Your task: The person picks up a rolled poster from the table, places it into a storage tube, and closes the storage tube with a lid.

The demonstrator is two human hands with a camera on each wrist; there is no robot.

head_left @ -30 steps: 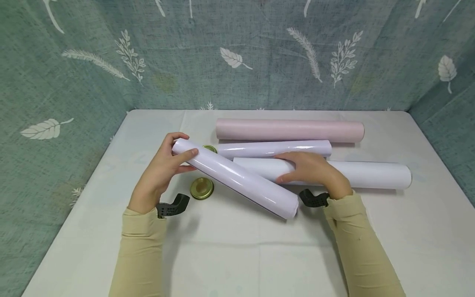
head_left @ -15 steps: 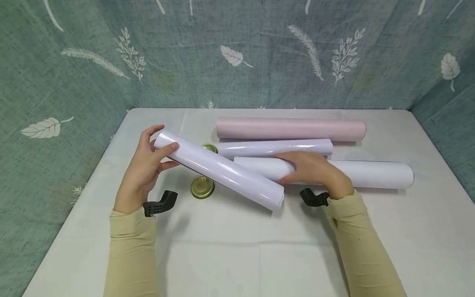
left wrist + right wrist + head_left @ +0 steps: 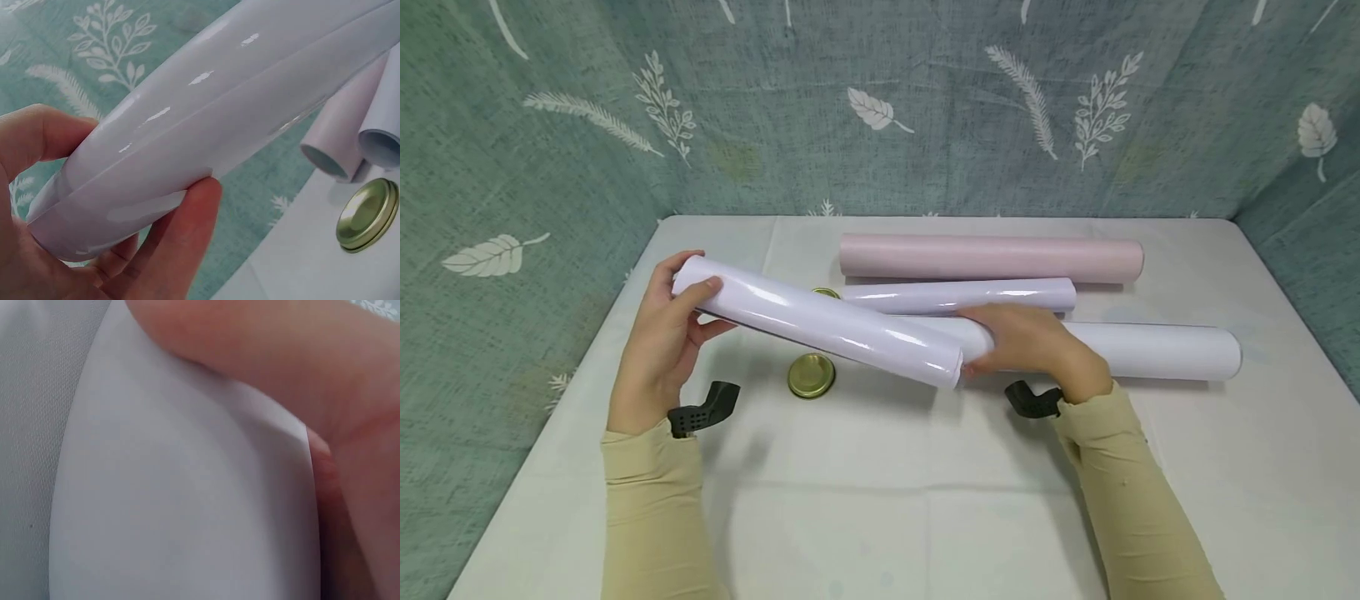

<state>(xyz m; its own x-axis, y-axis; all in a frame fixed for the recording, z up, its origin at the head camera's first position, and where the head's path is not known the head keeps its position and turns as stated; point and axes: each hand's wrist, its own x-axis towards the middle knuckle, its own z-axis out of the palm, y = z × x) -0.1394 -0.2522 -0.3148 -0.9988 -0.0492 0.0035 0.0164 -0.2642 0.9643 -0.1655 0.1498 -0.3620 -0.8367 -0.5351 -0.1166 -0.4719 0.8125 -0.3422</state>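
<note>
At the far left, a tan sleeve (image 3: 655, 508) leads to a black wrist mount (image 3: 703, 408) and the left hand (image 3: 658, 342), which grips the left end of a glossy white roll (image 3: 820, 321), thumb on its near upper side and other fingers round behind and underneath. The roll slants from that hand toward the middle of the white table (image 3: 850, 525), a lengthwise edge visible along it from the left wrist. A gold lid (image 3: 811, 376) lies flat on the near side of the roll; just beyond, a second lid (image 3: 826, 292) is mostly hidden behind it. Farther right, a pink roll (image 3: 992, 258) lies at the back, with a slimmer glossy roll (image 3: 962, 295) in front of it. The held roll's right end covers the left end of a matte white roll (image 3: 1153, 352); whether those two touch, I cannot tell. The right hand (image 3: 1030, 337), well apart from the left, is clamped over the matte roll, thumb on the near side, fingers across the top, its thumb tip just beside the glossy roll's end. A second tan sleeve (image 3: 1135, 492) follows at right.
</note>
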